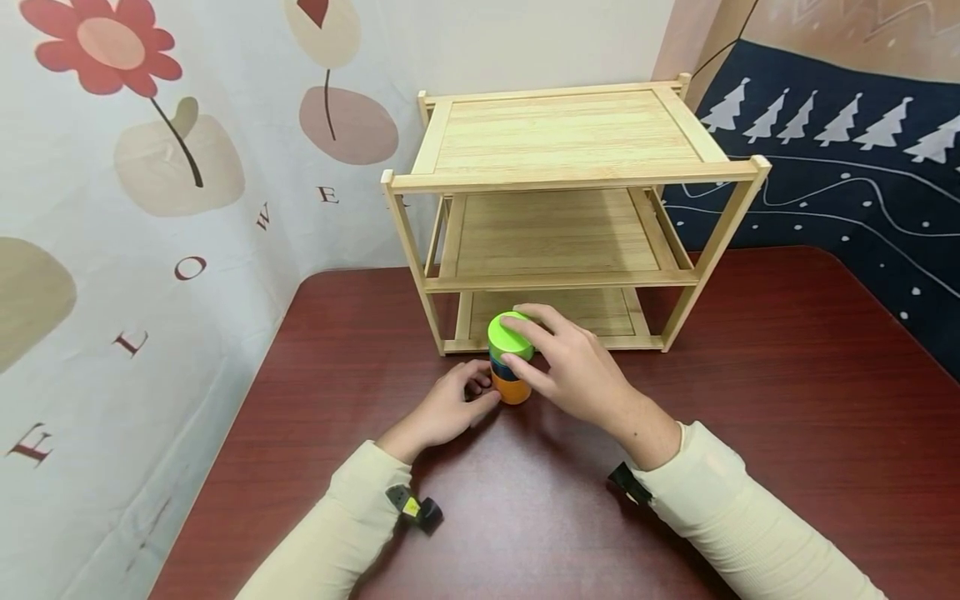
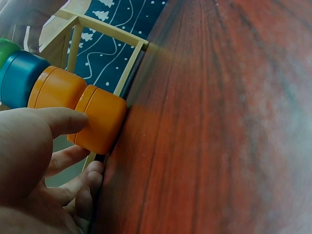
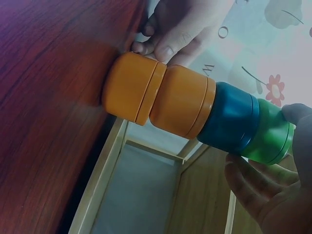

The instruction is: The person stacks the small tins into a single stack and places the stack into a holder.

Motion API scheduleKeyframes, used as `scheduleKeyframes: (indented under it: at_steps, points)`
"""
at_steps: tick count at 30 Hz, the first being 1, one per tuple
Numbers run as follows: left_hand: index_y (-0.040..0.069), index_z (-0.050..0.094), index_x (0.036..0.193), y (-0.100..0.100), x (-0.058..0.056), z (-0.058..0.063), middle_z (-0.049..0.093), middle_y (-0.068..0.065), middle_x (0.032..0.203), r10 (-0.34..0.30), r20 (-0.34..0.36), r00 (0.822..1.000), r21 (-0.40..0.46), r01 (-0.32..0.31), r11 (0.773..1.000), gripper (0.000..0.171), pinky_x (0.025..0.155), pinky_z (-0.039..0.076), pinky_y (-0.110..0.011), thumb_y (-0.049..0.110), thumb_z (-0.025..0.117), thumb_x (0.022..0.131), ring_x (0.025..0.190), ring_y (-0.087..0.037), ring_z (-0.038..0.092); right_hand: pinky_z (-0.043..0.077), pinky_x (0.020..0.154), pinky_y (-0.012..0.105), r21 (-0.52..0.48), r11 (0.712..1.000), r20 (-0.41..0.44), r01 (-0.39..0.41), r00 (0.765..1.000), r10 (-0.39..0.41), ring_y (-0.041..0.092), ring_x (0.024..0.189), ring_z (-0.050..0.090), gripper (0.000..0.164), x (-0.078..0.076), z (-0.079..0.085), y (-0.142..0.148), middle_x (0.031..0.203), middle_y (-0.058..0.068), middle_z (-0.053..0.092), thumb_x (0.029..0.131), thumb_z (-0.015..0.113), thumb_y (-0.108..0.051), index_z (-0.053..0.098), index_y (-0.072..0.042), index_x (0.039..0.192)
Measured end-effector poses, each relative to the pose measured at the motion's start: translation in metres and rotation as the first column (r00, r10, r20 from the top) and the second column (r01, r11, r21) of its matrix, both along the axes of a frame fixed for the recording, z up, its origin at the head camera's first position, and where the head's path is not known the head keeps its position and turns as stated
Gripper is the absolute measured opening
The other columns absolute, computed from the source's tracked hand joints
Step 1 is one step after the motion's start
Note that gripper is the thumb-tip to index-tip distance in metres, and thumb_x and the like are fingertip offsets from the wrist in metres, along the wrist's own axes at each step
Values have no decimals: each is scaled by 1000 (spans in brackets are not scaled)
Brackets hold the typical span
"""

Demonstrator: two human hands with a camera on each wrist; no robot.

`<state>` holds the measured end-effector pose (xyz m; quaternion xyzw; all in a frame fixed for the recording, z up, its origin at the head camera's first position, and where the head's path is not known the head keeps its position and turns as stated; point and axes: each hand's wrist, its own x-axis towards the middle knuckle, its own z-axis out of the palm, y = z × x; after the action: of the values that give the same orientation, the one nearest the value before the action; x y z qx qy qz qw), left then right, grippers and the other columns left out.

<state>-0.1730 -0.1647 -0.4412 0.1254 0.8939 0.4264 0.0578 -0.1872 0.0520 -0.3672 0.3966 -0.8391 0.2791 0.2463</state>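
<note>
A stack of small round lidded jars stands upright on the table, just in front of the wooden rack. At its foot is the lower orange jar [image 3: 130, 87]. Above it come the upper orange jar [image 3: 183, 101], a blue jar [image 3: 231, 117] and, on top, a green jar [image 3: 270, 131]. My right hand [image 1: 577, 367] grips the green jar from the right, fingers and thumb around its sides. Low on the left, my left hand [image 1: 448, 407] holds the lower orange jar between thumb and index finger, its other fingers curled near the table. The two orange jars sit slightly out of line.
Behind the stack stands a three-tier wooden rack [image 1: 566, 177], its front legs on the red-brown table [image 1: 810, 400]. A white printed curtain [image 1: 225, 125] borders the left side. A dark blue cloth with white trees [image 1: 832, 200] hangs at the right.
</note>
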Motion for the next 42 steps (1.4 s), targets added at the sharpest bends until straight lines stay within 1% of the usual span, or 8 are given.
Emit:
scheduleKeyframes:
  at_steps: [10, 18, 24, 31, 39, 42]
  points:
    - [7, 60, 132, 1, 0, 0, 65, -8, 105, 3, -4, 1000, 3, -3, 1000, 41, 88, 50, -35, 20, 68, 94, 96, -19, 60, 58, 85, 44, -3, 1000, 11, 1, 1000, -1, 29, 108, 67, 42, 0, -2, 0, 130, 14, 62, 91, 74, -26, 65, -12, 129]
    - [7, 60, 132, 1, 0, -1, 66, -8, 106, 4, -7, 1000, -3, -4, 1000, 41, 87, 50, -35, 21, 68, 94, 96, -19, 60, 57, 84, 45, -1, 1000, 15, 2, 1000, -2, 28, 109, 67, 43, 0, 0, 0, 132, 13, 61, 91, 74, -25, 64, -13, 130]
    - [7, 60, 133, 0, 0, -1, 66, -9, 106, 1, -5, 1000, 6, -1, 1000, 42, 88, 50, -35, 20, 68, 94, 96, -19, 61, 57, 89, 43, -11, 1000, 29, -7, 1000, 8, 26, 113, 66, 47, 0, 1, 0, 132, 11, 60, 91, 73, -27, 62, -12, 134]
    - [8, 59, 134, 0, 0, -1, 66, -9, 107, 4, 5, 1000, 9, -4, 1000, 43, 88, 51, -36, 21, 68, 94, 97, -19, 61, 57, 87, 42, -14, 1000, 49, -15, 999, 15, 26, 109, 66, 45, 0, 0, 1, 132, 11, 59, 92, 72, -27, 61, -11, 134]
    - [8, 59, 133, 0, 0, 0, 65, -9, 107, 6, 7, 1000, 4, -6, 1000, 42, 89, 51, -36, 21, 68, 94, 97, -19, 61, 57, 88, 45, -13, 1000, 62, 5, 998, -4, 27, 107, 68, 44, 2, 1, 5, 134, 10, 58, 95, 67, -28, 60, -13, 136]
    - [7, 59, 134, 0, 0, 0, 65, -9, 108, 7, 10, 1000, 3, -7, 1000, 43, 89, 51, -36, 21, 68, 94, 98, -19, 61, 57, 86, 44, -19, 1000, 69, 11, 998, -9, 26, 104, 68, 45, 2, 1, 7, 134, 9, 58, 95, 67, -28, 59, -14, 137]
